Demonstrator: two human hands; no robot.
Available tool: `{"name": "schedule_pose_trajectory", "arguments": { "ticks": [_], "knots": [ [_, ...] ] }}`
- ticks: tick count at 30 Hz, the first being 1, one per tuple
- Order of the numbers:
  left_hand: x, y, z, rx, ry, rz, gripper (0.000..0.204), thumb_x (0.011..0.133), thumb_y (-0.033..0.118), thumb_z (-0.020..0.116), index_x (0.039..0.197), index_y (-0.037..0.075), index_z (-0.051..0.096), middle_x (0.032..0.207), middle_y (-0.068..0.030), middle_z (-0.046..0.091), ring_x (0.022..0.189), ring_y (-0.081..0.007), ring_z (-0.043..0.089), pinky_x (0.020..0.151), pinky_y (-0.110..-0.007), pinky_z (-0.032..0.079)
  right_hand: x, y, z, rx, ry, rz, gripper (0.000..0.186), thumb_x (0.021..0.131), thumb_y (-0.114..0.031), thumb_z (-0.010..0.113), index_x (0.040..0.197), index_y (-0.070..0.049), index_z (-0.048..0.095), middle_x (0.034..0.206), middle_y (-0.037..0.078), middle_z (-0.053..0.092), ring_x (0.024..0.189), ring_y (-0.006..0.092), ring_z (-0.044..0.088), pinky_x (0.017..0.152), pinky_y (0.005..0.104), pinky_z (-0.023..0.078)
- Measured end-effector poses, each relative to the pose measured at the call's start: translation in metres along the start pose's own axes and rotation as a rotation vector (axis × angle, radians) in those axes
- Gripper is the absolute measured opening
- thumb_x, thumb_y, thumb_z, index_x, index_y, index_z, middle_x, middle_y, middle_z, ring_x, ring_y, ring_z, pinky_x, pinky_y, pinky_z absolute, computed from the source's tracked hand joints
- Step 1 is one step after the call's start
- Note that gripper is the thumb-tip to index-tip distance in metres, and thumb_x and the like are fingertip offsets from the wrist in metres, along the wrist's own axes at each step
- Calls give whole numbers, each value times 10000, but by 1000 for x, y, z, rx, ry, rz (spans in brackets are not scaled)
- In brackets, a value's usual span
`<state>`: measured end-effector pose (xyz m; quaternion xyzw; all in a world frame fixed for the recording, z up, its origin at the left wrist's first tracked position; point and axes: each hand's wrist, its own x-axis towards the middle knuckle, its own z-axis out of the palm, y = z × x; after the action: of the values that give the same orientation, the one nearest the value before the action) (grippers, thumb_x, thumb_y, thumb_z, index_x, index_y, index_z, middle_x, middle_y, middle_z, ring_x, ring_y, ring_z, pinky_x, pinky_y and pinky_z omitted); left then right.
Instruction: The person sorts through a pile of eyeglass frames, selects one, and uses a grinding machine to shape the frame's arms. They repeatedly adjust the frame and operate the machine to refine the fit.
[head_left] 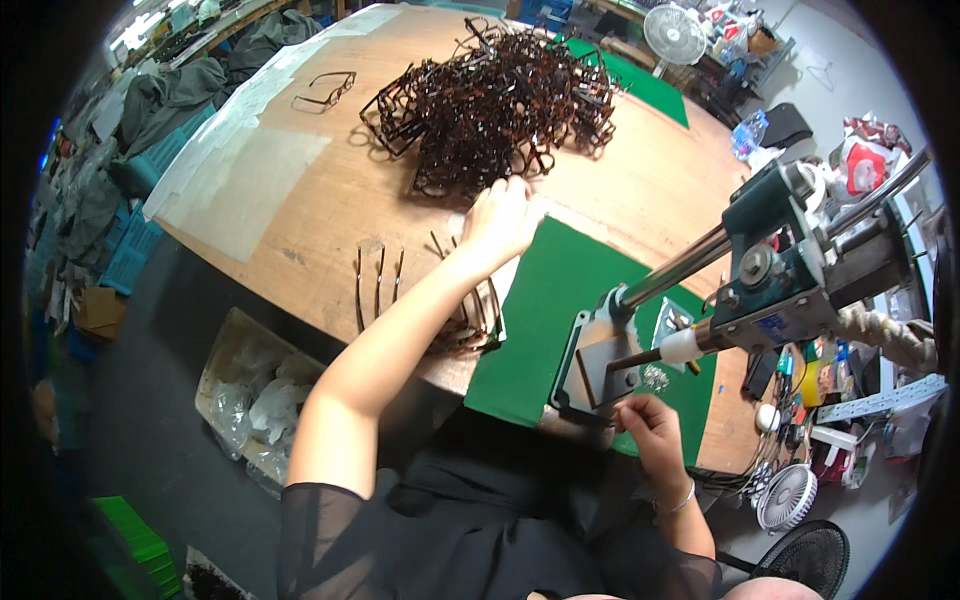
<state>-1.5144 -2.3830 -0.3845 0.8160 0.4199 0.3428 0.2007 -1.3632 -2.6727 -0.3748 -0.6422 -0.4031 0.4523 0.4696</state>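
Observation:
My left hand (503, 218) is at the near edge of a large heap of dark brown eyeglass frames (500, 105), its fingers curled in; what they grip, if anything, is hidden. My right hand (652, 430) is closed in a pinch beside the base of a green bench press (765, 262), and what lies between its fingertips is too small to make out. A dark block (603, 368) sits on the press base under the rod. Beneath my left forearm are several eyeglass frames (462, 338) in a row, partly covered by the arm.
Small shiny metal parts (655, 377) lie right of the press base on a green mat (525, 310). A single pair of glasses (330, 90) lies at the far left of the table. A bin with plastic bags (265, 405) stands left below; a small white fan (787, 497) is at right.

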Motion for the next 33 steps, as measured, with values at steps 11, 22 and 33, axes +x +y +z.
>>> {"name": "schedule_pose_trajectory", "arguments": {
  "ticks": [11,22,33],
  "knots": [
    [71,-5,110,-330,326,-557,181,792,130,513,950,42,532,966,-164,536,867,-275,542,771,-360,428,-14,13,-29,66,136,20,115,831,-71,534,882,30,557,738,45,577,640,84,515,591,206,422],
    [-52,73,-30,-628,-94,202,181,913,137,400,883,-4,510,708,10,484,607,-44,424,526,-194,359,-18,56,-39,-834,266,-239,262,767,-74,574,1022,-20,546,1025,146,516,875,299,518,765,331,434],
    [-106,94,-52,-1357,-13,-184,189,876,104,452,1035,2,466,908,-141,564,628,-128,541,756,-340,479,-11,59,-69,-731,483,-217,117,767,-54,577,879,-17,577,804,92,565,691,176,556,621,257,452]
  ]
}}
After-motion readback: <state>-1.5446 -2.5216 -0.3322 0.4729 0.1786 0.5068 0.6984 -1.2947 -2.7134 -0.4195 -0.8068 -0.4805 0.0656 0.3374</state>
